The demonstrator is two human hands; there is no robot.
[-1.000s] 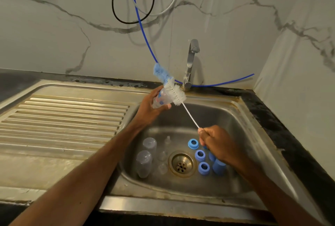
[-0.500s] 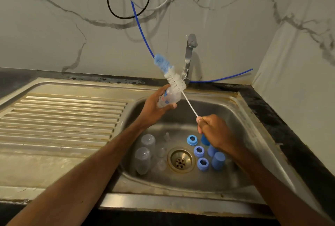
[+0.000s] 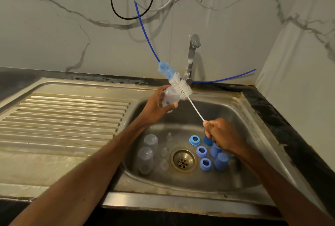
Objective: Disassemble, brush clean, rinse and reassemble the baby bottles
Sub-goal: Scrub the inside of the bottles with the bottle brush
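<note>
Since half a second ago little has shifted: both hands keep their places over the basin, and the brush (image 3: 176, 82) still lies slanted across the mouth of the bottle (image 3: 171, 97), outside it. The left hand (image 3: 156, 105) has a closed grip round the clear bottle, held above the back left part of the sink (image 3: 241, 110); the right hand (image 3: 222, 135) is fisted on the thin white handle, lower and nearer the front. Open room lies between the hands and the basin floor, and to the left over the ribbed draining board (image 3: 63, 117). Just behind the brush head stands the tap (image 3: 192, 57), with a blue hose (image 3: 145, 33) running past it along the wall. On the basin floor two more clear bottles (image 3: 146, 157) lie left of the drain (image 3: 183, 160), clear teats (image 3: 165, 151) between them and the drain, and blue rings (image 3: 201, 151) and blue caps (image 3: 221, 161) to its right. The right hand covers part of the caps, so their number is unclear. The dark surface (image 3: 282, 120) borders the sink at the right, close under the wall.
</note>
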